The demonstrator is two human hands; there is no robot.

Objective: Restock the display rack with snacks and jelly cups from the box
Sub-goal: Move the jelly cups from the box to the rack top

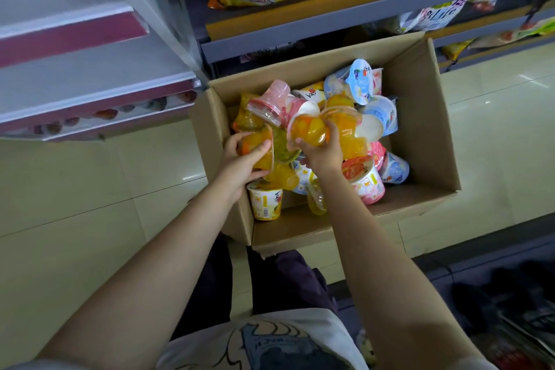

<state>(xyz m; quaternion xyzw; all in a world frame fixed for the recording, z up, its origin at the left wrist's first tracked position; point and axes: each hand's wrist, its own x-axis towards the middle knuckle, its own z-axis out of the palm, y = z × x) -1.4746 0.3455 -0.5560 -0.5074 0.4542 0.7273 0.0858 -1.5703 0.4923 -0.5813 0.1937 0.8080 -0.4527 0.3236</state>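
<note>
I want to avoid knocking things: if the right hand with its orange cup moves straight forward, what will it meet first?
Probably the white-lidded cup just beyond the right hand and its orange jelly cup; depth is unclear in this single view.

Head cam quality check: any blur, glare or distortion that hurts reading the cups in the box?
Head view: dim and soft; wide-angle bends the white display rack and shelf edges; floor tiles show glare streaks; jelly cups held by left hand and right hand stay readable, small print not.

Jelly cups [365, 117] piled in box [420, 117] on floor [90, 189]; rack [90, 84] left; shelves [330, 9] behind.
</note>
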